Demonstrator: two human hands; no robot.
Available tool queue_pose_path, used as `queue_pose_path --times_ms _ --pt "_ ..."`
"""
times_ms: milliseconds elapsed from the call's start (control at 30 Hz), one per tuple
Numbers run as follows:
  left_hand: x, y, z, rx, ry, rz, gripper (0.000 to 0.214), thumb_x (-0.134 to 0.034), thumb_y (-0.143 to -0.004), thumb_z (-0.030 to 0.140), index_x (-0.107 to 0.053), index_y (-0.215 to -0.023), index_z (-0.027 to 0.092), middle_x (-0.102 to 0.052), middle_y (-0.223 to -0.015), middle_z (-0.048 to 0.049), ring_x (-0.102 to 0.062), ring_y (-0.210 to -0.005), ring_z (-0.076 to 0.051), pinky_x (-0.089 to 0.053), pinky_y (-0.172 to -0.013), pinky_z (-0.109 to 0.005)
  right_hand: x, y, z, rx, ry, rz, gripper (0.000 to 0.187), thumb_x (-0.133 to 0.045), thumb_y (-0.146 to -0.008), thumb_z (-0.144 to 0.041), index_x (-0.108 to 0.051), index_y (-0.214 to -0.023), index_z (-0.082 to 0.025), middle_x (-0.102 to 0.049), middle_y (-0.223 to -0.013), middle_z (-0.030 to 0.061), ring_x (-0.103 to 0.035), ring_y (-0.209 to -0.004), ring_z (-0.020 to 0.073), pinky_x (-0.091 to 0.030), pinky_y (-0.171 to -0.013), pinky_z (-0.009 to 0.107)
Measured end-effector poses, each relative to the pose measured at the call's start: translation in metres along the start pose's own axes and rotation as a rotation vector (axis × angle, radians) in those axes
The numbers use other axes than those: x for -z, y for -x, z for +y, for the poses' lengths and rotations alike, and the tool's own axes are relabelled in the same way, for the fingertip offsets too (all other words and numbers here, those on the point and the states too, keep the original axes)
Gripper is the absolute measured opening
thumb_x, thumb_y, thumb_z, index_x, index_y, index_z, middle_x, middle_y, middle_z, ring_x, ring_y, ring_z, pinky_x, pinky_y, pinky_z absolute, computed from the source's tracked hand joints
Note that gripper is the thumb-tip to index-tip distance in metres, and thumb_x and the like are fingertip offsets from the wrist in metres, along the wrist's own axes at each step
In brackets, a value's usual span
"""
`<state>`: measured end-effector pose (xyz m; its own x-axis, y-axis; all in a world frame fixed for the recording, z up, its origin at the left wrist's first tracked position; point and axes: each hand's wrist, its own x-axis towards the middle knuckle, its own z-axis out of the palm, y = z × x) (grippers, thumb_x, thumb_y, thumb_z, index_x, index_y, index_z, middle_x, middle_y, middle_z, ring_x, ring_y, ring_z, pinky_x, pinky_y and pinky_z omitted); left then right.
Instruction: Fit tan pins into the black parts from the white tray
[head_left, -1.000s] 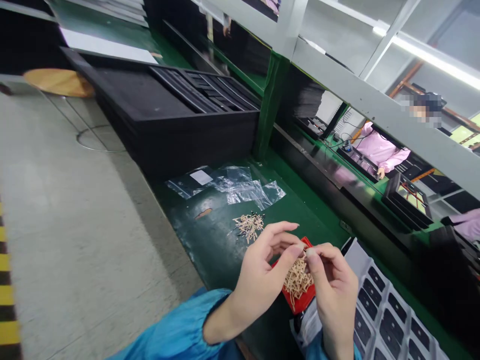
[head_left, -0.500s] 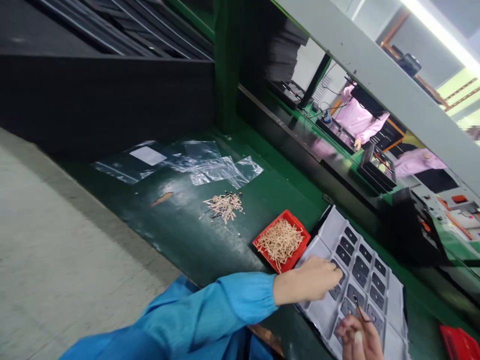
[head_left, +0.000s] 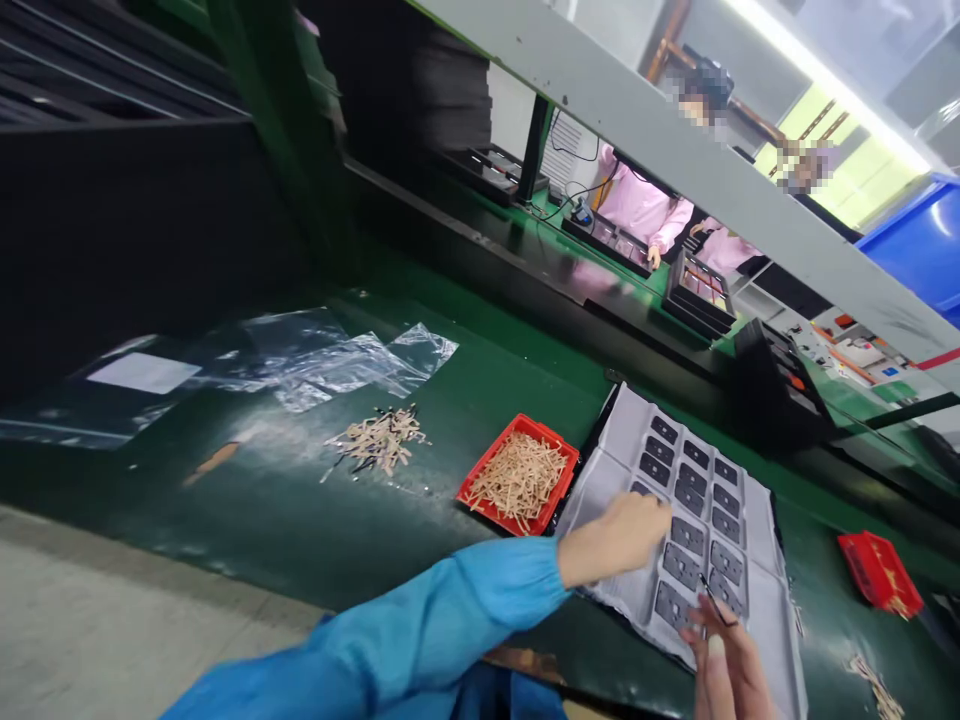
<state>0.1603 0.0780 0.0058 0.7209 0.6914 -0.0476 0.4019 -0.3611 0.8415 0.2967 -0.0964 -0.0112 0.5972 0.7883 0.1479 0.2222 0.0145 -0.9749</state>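
My left hand [head_left: 626, 535], in a blue sleeve, is over the left side of a grey moulded tray [head_left: 607, 445]. Its fingers are curled together, and whatever they may hold is hidden. Between the fingertips of my right hand [head_left: 724, 655] is a thin dark pair of tweezers [head_left: 716, 600], pointing up and left over the tray's lower part. Rows of flat dark plates [head_left: 686, 535] with small holes lie in the compartments. Left of the tray stands a red bin [head_left: 469, 490] full of small tan strips [head_left: 517, 478].
A loose pile of tan and black strips [head_left: 382, 440] lies on the green bench [head_left: 285, 530]. Clear plastic bags [head_left: 330, 360] are behind it. Another red bin [head_left: 877, 570] and more strips [head_left: 874, 685] are at right. Co-workers in pink [head_left: 637, 205] are beyond the grey beam [head_left: 600, 100].
The view has swung right, so the bench things sit further left and more of the right-hand red bin shows. Both hands stay over the tray, the tweezers still in my right hand.
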Motion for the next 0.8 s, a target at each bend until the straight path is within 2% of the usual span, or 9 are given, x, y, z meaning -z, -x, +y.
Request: queue_pose_path --times_ms 67,133,233,400,533,667,800 --pt "0.018 0.027 -0.006 0.049 0.196 0.034 0.020 -0.062 -0.101 0.027 -0.060 -0.118 0.016 -0.073 -0.102 -0.0076 -0.078 -0.086 -0.024 -0.065 -0.072 -0.036 -0.017 -0.004 -0.004 0.053 0.030 -0.002 0.031 -0.074 -0.093 -0.044 -0.071 -0.116 -0.024 -0.061 -0.148 0.0123 -0.065 -0.127 0.0292 -0.060 -0.095 0.037" --pt "0.036 0.057 -0.012 0.113 0.396 0.054 0.021 -0.049 -0.104 0.028 -0.049 -0.122 0.017 -0.070 -0.085 -0.0027 -0.079 -0.067 -0.022 -0.063 -0.056 -0.028 -0.040 -0.007 -0.010 0.068 -0.009 -0.070 0.028 -0.073 -0.093 -0.041 -0.071 -0.116 -0.024 -0.053 -0.157 0.0125 -0.056 -0.141 0.0312 -0.056 -0.103 0.041" --pt "0.057 0.097 -0.014 0.196 0.598 0.136 0.019 -0.045 -0.102 0.026 -0.042 -0.120 0.020 -0.066 -0.085 -0.0004 -0.082 -0.073 -0.023 -0.066 -0.061 -0.028 -0.079 -0.006 -0.018 0.044 -0.163 -0.254 0.027 -0.074 -0.092 -0.039 -0.072 -0.115 -0.024 -0.057 -0.153 0.0144 -0.055 -0.142 0.0327 -0.055 -0.106 0.045" --pt "0.077 0.142 -0.011 0.238 0.972 0.353 0.023 -0.053 -0.099 0.031 -0.053 -0.119 0.019 -0.070 -0.097 -0.0050 -0.083 -0.077 -0.023 -0.065 -0.064 -0.026 -0.131 0.004 -0.036 -0.033 -0.312 -0.461 0.033 -0.075 -0.092 -0.045 -0.073 -0.118 -0.025 -0.061 -0.146 0.0140 -0.060 -0.135 0.0313 -0.055 -0.106 0.045" --pt "0.079 0.162 -0.012 0.229 1.055 0.470 0.040 -0.060 -0.098 0.028 -0.052 -0.137 0.023 -0.071 -0.097 -0.0032 -0.082 -0.075 -0.021 -0.065 -0.065 -0.026 -0.149 0.013 -0.047 -0.049 -0.366 -0.546 0.037 -0.071 -0.094 -0.051 -0.073 -0.122 -0.027 -0.062 -0.141 0.0124 -0.060 -0.134 0.0295 -0.051 -0.112 0.047" --pt "0.077 0.170 -0.012 0.216 1.041 0.504 0.028 -0.060 -0.099 0.026 -0.057 -0.126 0.023 -0.072 -0.098 -0.0024 -0.081 -0.077 -0.018 -0.065 -0.066 -0.023 -0.155 0.019 -0.049 -0.039 -0.389 -0.600 0.042 -0.071 -0.093 -0.053 -0.072 -0.126 -0.027 -0.062 -0.138 0.0133 -0.061 -0.131 0.0301 -0.052 -0.111 0.048" --pt "0.077 0.171 -0.009 0.205 1.015 0.489 0.020 -0.056 -0.101 0.025 -0.058 -0.121 0.022 -0.072 -0.100 -0.0024 -0.081 -0.079 -0.017 -0.066 -0.068 -0.022 -0.154 0.021 -0.047 -0.025 -0.387 -0.626 0.046 -0.072 -0.091 -0.054 -0.072 -0.127 -0.026 -0.063 -0.134 0.0144 -0.062 -0.129 0.0307 -0.053 -0.110 0.047"
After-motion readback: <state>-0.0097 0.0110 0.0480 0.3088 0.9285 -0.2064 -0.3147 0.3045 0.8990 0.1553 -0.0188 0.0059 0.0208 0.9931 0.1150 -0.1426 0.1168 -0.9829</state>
